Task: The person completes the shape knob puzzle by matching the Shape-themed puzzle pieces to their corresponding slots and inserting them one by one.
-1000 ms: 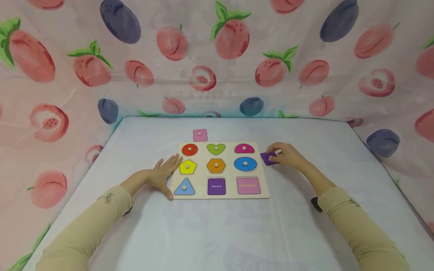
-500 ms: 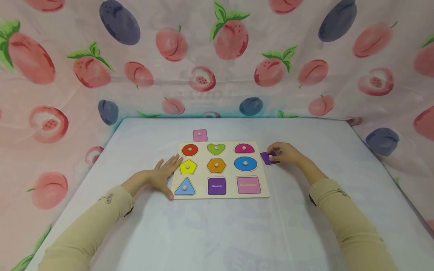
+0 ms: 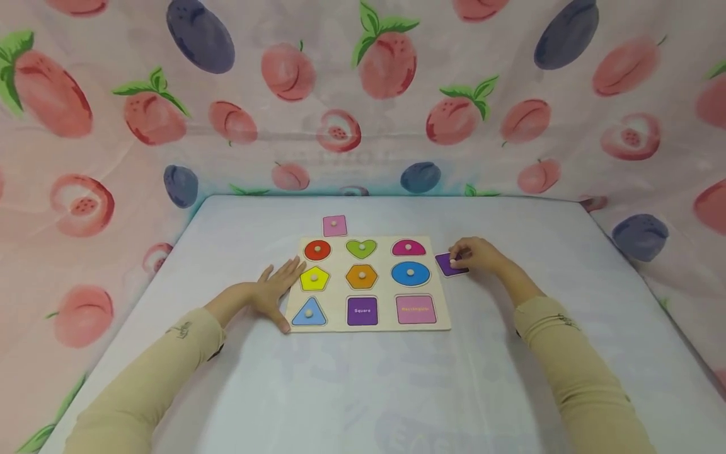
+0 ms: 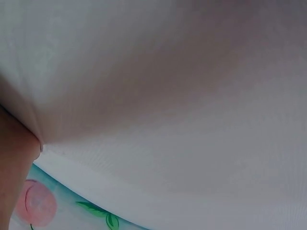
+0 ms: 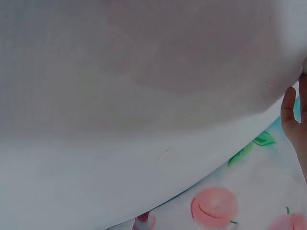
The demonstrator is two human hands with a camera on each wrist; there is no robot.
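Observation:
A pale wooden shape puzzle board (image 3: 337,315) lies flat on the table. My left hand (image 3: 268,296) rests at its left edge, fingers spread, fingertips beside the yellow pentagon (image 3: 322,280). Off the board's right edge, a purple square piece (image 3: 445,266) sits turned on the cloth, and my right hand (image 3: 481,256) pinches its small knob. Two recesses hold no piece: the purple one marked Square (image 3: 362,318) and the pink one marked Rectangular (image 3: 416,319). In the wrist views only parts of the left hand (image 4: 17,167) and right hand (image 5: 296,120) show at the frame edges.
A pink knobbed piece (image 3: 334,229) lies behind the board's upper left. Several other knobbed shapes, such as the orange hexagon (image 3: 368,284) and blue oval (image 3: 420,277), sit in the board. White cloth (image 3: 351,391) covers the table; a fruit-print curtain (image 3: 397,139) hangs behind.
The right fingers have shifted slightly and closed on the purple piece's knob, while the right forearm has moved a little left. The left hand and board have stayed put.

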